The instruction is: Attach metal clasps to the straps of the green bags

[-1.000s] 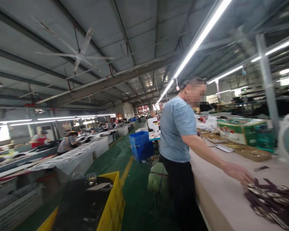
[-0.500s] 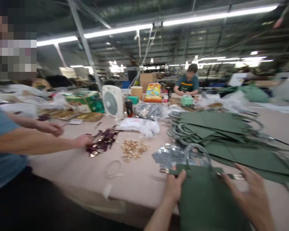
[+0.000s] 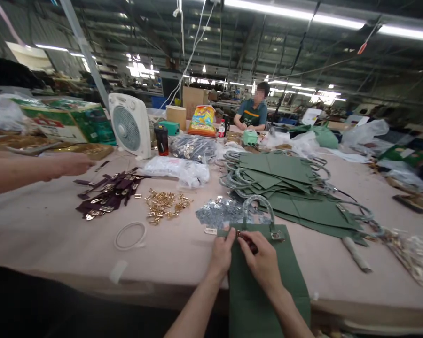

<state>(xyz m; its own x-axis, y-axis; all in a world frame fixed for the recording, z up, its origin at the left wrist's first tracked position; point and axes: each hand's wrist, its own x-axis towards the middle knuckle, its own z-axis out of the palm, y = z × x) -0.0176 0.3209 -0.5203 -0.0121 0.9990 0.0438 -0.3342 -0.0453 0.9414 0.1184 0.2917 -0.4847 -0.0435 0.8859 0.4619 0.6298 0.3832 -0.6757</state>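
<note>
A green handbag piece [image 3: 270, 286] with a clear-wrapped handle [image 3: 257, 199] hangs over the table edge in front of me. My left hand [image 3: 221, 253] is closed on its upper left corner, thumb on top, beside a strap end with a metal plate [image 3: 210, 231]. Close against that thumb, my right hand [image 3: 262, 258] is closed on a small dark reddish-brown thing [image 3: 253, 247], mostly hidden by the fingers. A shiny metal fitting [image 3: 278, 235] sits at the right foot of the handle.
Stacked green bag pieces [image 3: 285, 176] lie behind. Grey metal plates [image 3: 218, 212], gold fittings [image 3: 164, 204] and dark maroon straps [image 3: 113, 192] spread leftward. A co-worker's hand [image 3: 70, 165] reaches in at left. A fan [image 3: 129, 124] stands behind; another person [image 3: 252, 112] sits across.
My view has swung to the right. My right hand has left the bag's right side and come to the left hand, closing on the small dark thing. The co-worker's hand has lifted off the maroon straps.
</note>
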